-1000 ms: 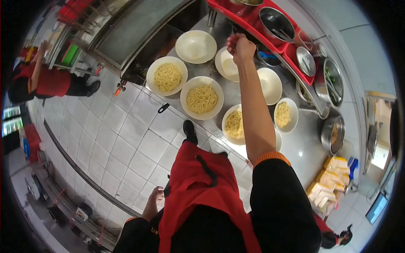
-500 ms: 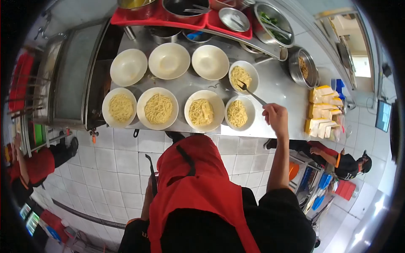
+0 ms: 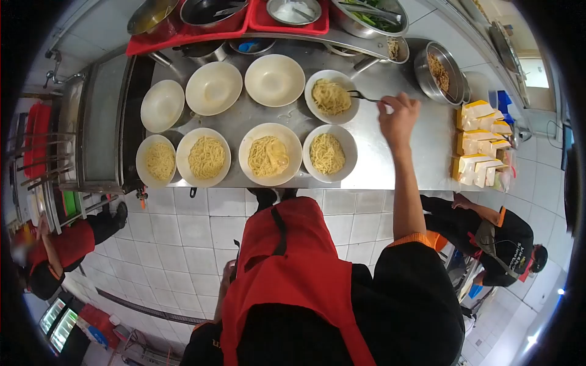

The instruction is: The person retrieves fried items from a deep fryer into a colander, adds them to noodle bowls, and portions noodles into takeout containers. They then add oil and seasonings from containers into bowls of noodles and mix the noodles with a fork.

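My right hand is closed in a pinch on the handle of a dark fork. The fork's tines reach the noodles in the upper right white bowl. Just below stands another noodle bowl. Further noodle bowls line the front edge to the left. Several white bowls without noodles stand behind them. My left hand hangs low beside my red apron, partly hidden, closed around a thin black utensil whose kind I cannot make out.
Above the steel counter, a shelf carries red trays with pans and a bowl of greens. A steel pot and yellow-white cartons stand at right. Co-workers are at the right and left.
My right hand has moved up and away from me, and the fork now lies nearly level at the upper right bowl. My view has shifted. The left utensil shows less.
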Demonstrator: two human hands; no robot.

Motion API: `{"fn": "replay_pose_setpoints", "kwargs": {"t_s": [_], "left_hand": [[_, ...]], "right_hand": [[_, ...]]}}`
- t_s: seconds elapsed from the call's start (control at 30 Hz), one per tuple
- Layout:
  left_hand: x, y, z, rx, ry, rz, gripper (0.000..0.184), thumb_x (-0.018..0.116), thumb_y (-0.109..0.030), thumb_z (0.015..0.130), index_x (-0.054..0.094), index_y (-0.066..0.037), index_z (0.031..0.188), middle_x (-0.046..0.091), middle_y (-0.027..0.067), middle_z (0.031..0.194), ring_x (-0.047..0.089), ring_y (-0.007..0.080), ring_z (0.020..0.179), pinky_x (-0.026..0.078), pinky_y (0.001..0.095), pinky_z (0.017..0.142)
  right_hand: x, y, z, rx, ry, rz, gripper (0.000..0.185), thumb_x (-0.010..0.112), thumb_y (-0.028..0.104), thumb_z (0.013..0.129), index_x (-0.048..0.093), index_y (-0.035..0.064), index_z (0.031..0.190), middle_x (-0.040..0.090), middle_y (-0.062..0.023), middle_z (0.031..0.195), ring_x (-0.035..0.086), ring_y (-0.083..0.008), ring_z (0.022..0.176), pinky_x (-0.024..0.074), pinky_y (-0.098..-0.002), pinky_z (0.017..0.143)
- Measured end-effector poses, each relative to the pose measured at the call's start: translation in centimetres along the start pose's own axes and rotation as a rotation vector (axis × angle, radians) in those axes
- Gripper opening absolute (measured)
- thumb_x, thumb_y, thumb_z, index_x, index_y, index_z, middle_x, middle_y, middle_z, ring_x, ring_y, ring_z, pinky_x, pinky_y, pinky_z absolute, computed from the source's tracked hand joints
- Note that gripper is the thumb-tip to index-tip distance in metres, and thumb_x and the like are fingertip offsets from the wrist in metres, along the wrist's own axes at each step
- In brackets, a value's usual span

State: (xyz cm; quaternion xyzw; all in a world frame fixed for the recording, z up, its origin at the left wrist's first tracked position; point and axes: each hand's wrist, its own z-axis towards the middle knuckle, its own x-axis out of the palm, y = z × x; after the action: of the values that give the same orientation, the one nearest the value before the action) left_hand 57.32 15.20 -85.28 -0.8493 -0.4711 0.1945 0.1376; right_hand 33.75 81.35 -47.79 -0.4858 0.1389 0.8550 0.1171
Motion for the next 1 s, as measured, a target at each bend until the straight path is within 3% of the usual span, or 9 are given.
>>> {"fn": "replay_pose_setpoints", "kwargs": {"t_s": [0.07,0.23,0.3,0.37,0.57,0.63,0.7,0.8,1.0], "left_hand": [[0.9,0.4,-0.3,0.005,-0.005,0.013,0.042,0.062,-0.016,0.081,0.047,-0.01,0.12,0.064,0.0069,0.098,0.06,0.0226,0.085,0.048,0.0394,0.076],[2.5,0.1,-1.1,0.018,-0.026,0.01,0.042,0.063,-0.017,0.081,0.048,-0.009,0.119,0.064,0.007,0.097,0.06,0.0225,0.084,0.049,0.0382,0.076],[3.1,0.1,-1.2,0.019,-0.026,0.011,0.041,0.063,-0.017,0.081,0.048,-0.008,0.118,0.064,0.007,0.097,0.06,0.0224,0.084,0.049,0.0377,0.076],[3.6,-0.1,-1.3,0.021,-0.029,0.013,0.041,0.063,-0.017,0.081,0.049,-0.008,0.118,0.064,0.007,0.096,0.061,0.0224,0.084,0.049,0.0373,0.075],[4.4,-0.2,-1.4,0.043,-0.044,0.02,0.041,0.064,-0.018,0.08,0.05,-0.007,0.117,0.065,0.0071,0.095,0.061,0.0222,0.083,0.049,0.0358,0.075],[4.6,0.4,-1.4,0.044,-0.055,0.013,0.041,0.064,-0.019,0.08,0.051,-0.007,0.117,0.065,0.0071,0.095,0.061,0.0222,0.083,0.05,0.0354,0.075],[4.8,0.9,-1.3,0.045,-0.059,0.009,0.04,0.065,-0.019,0.08,0.051,-0.007,0.116,0.065,0.0071,0.095,0.061,0.0221,0.083,0.05,0.0349,0.075],[5.1,1.8,-0.3,0.051,-0.055,0.013,0.04,0.065,-0.019,0.08,0.052,-0.006,0.116,0.065,0.0071,0.094,0.062,0.0221,0.082,0.05,0.0342,0.075],[5.2,4.2,2.2,0.051,-0.03,-0.009,0.04,0.066,-0.02,0.08,0.053,-0.005,0.114,0.065,0.0072,0.093,0.062,0.0219,0.082,0.05,0.0328,0.074]], "right_hand": [[4.0,0.5,-1.1,-0.136,-0.038,0.014,0.011,0.071,0.015,0.067,0.071,0.0115,0.077,0.059,-0.0053,0.074,0.049,-0.0281,0.075,0.0393,-0.0361,0.07],[7.1,-6.0,-0.5,0.459,0.543,0.96,0.015,0.071,0.019,0.073,0.072,0.0151,0.087,0.065,-0.0048,0.093,0.06,-0.0271,0.088,0.0452,-0.0355,0.084],[4.5,-6.0,0.3,0.474,0.557,0.984,0.013,0.071,0.017,0.071,0.072,0.0136,0.084,0.064,-0.0027,0.089,0.056,-0.0281,0.088,0.0425,-0.0408,0.08],[0.0,-2.4,1.3,0.138,0.146,-0.061,0.011,0.072,0.016,0.069,0.071,0.0122,0.079,0.061,-0.0005,0.084,0.05,-0.0286,0.088,0.0362,-0.045,0.075],[7.8,-3.0,-0.9,0.272,0.382,0.408,0.012,0.071,0.017,0.07,0.072,0.0142,0.081,0.06,-0.0009,0.085,0.048,-0.0304,0.093,0.0323,-0.048,0.083],[7.8,-5.2,-0.6,0.406,0.499,1.24,0.01,0.072,0.014,0.07,0.071,0.0141,0.081,0.06,-0.0021,0.083,0.048,-0.0305,0.094,0.0317,-0.0479,0.083],[3.5,-4.2,0.8,0.443,0.49,1.152,0.01,0.072,0.009,0.068,0.07,0.0121,0.078,0.06,-0.0013,0.083,0.048,-0.0288,0.093,0.0319,-0.0471,0.081],[-1.3,-0.5,2.0,-0.028,-0.009,-0.073,0.008,0.072,0.014,0.068,0.07,0.0147,0.076,0.06,0.0045,0.081,0.048,-0.025,0.09,0.0317,-0.0426,0.074],[7.9,-6.4,-0.2,0.355,0.441,0.824,0.015,0.068,0.014,0.069,0.071,0.0131,0.084,0.063,-0.0022,0.085,0.049,-0.031,0.101,0.0314,-0.05,0.089]]}}
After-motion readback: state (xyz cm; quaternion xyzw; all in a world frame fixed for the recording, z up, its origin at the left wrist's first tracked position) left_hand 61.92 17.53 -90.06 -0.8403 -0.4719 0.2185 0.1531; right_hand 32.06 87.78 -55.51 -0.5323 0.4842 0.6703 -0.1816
